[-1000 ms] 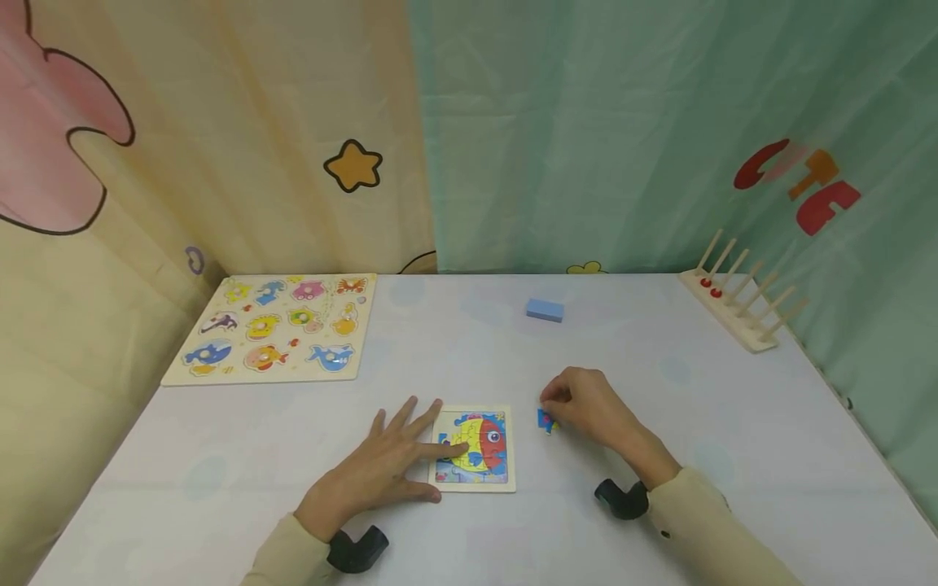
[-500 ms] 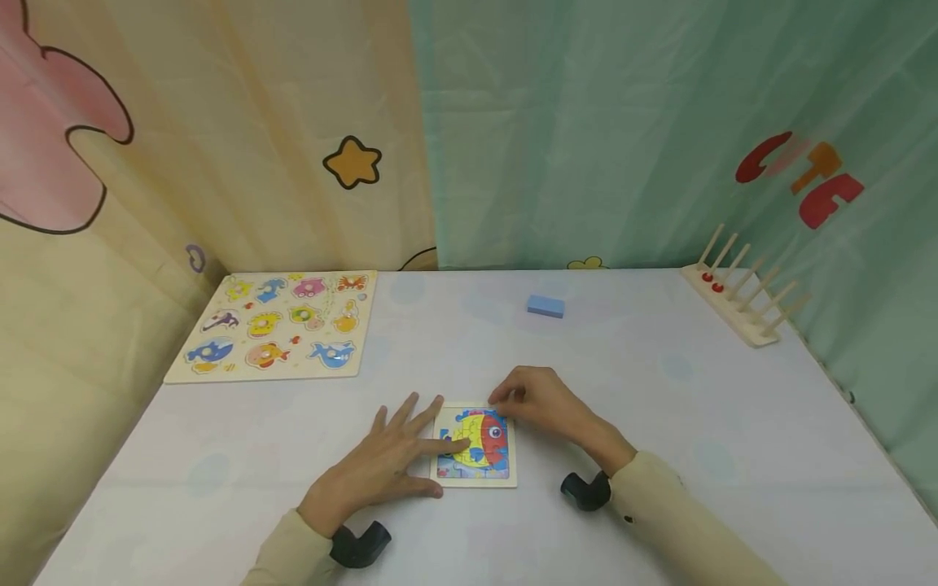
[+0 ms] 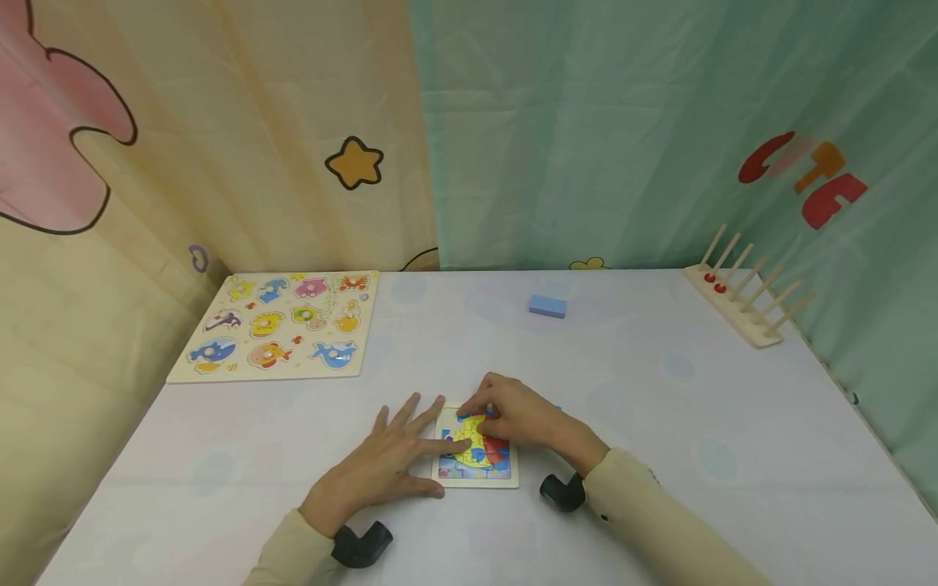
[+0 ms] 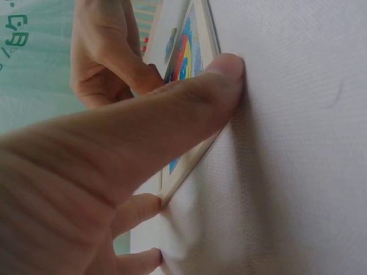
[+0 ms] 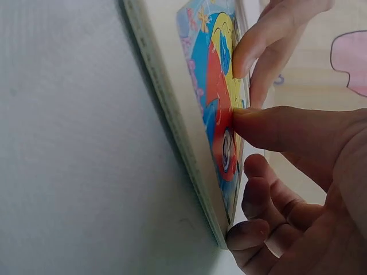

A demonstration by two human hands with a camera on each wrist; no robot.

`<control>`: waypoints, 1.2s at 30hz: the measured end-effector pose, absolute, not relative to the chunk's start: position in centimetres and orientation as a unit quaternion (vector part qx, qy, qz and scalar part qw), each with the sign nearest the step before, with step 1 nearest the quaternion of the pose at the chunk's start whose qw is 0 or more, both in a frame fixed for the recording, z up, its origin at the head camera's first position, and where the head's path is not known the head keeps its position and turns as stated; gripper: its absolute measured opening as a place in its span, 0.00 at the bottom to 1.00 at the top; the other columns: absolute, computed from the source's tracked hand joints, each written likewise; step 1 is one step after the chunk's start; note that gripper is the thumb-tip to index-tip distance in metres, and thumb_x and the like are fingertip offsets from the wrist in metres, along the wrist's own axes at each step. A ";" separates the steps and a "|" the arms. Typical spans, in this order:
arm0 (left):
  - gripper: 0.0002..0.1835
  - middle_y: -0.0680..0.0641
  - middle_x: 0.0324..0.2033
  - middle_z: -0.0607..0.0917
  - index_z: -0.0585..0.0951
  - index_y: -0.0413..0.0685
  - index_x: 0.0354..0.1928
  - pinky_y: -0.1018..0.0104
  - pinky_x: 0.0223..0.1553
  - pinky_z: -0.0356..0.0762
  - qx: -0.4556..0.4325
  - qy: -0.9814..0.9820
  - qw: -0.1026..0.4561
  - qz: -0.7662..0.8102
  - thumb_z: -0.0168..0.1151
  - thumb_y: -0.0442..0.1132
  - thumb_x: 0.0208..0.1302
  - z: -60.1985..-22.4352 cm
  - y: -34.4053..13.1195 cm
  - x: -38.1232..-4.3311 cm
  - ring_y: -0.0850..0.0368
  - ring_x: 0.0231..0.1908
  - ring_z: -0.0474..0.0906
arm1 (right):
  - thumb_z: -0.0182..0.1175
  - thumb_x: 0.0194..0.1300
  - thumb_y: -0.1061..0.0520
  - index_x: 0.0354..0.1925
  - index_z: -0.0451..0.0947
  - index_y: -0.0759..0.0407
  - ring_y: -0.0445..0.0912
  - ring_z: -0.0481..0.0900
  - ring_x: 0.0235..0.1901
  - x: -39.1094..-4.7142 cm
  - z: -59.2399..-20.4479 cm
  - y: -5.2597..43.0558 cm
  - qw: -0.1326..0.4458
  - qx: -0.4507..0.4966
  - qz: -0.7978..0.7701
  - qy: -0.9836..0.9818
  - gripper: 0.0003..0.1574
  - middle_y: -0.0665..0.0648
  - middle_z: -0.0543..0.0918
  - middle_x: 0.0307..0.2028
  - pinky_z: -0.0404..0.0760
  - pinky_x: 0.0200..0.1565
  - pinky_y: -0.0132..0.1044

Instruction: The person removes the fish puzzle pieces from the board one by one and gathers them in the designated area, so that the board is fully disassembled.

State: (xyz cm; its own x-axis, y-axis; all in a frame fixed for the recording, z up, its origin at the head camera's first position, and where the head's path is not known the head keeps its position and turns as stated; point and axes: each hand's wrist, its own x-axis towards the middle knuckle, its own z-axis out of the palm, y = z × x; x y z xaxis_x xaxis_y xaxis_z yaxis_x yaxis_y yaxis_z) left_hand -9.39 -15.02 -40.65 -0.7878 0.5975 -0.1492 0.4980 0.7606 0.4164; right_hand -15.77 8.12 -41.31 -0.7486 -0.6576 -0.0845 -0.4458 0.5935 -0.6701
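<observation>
A small square jigsaw puzzle (image 3: pixel 498 470) with a wooden frame and a yellow and red fish picture lies flat at the table's front middle. My left hand (image 3: pixel 381 460) spreads over its left side, one finger resting on the yellow body and the thumb by the frame's near left corner. Over the puzzle's upper part, my right hand (image 3: pixel 522 413) bends its thumb and index finger in a pinch at the picture, apparently on a small puzzle piece, mostly hidden by the fingers. The thumb (image 5: pixel 258 123) tip touches the picture. A loose puzzle piece (image 3: pixel 558 408) shows behind the right hand.
A large wooden peg puzzle (image 3: pixel 245 325) of sea animals lies at the back left. Toward the back middle is a blue block (image 3: pixel 547 307). A wooden rack (image 3: pixel 747 317) with upright pegs and red beads stands back right. Curtains (image 3: pixel 586 138) hang behind the table.
My right hand has moved left from the loose pieces beside the puzzle, past its upper right corner, to its upper left part. My left hand has stayed in place.
</observation>
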 end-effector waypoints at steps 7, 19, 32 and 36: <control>0.34 0.39 0.74 0.57 0.76 0.72 0.65 0.20 0.61 0.44 0.292 0.929 0.137 0.179 0.72 0.56 0.53 -40.8 -15.0 -9.3 0.27 0.72 0.44 | 0.66 0.61 0.64 0.47 0.87 0.50 0.43 0.70 0.37 -15.6 -41.1 8.0 0.156 -0.310 -0.320 0.882 0.17 0.50 0.74 0.41 0.74 0.38 0.35; 0.34 0.39 0.75 0.57 0.76 0.71 0.64 0.21 0.61 0.42 0.291 0.928 0.138 0.189 0.73 0.56 0.53 -40.8 -15.0 -9.3 0.28 0.72 0.43 | 0.69 0.58 0.63 0.46 0.87 0.47 0.42 0.74 0.37 -15.0 -41.0 7.8 0.119 -0.304 -0.311 0.892 0.18 0.49 0.81 0.40 0.76 0.41 0.37; 0.34 0.39 0.75 0.56 0.76 0.71 0.65 0.21 0.62 0.41 0.289 0.927 0.145 0.192 0.72 0.55 0.53 -40.6 -15.0 -9.3 0.28 0.72 0.43 | 0.69 0.59 0.63 0.45 0.87 0.47 0.41 0.74 0.37 -15.0 -41.2 7.9 0.106 -0.320 -0.319 0.886 0.16 0.46 0.79 0.37 0.77 0.41 0.34; 0.33 0.40 0.75 0.56 0.76 0.72 0.65 0.21 0.62 0.41 0.290 0.926 0.144 0.192 0.72 0.56 0.54 -40.7 -15.0 -9.3 0.28 0.72 0.42 | 0.68 0.60 0.63 0.45 0.87 0.48 0.40 0.74 0.36 -15.1 -41.2 8.1 0.101 -0.329 -0.326 0.880 0.15 0.45 0.80 0.37 0.77 0.40 0.34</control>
State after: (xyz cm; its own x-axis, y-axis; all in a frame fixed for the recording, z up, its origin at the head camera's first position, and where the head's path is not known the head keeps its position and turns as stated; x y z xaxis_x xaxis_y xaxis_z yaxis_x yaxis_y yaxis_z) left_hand -9.28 -15.05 -40.65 -0.7899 0.5934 -0.1549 0.4826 0.7572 0.4401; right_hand -15.06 8.07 -41.16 -0.7635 -0.6448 0.0371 -0.5132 0.5708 -0.6409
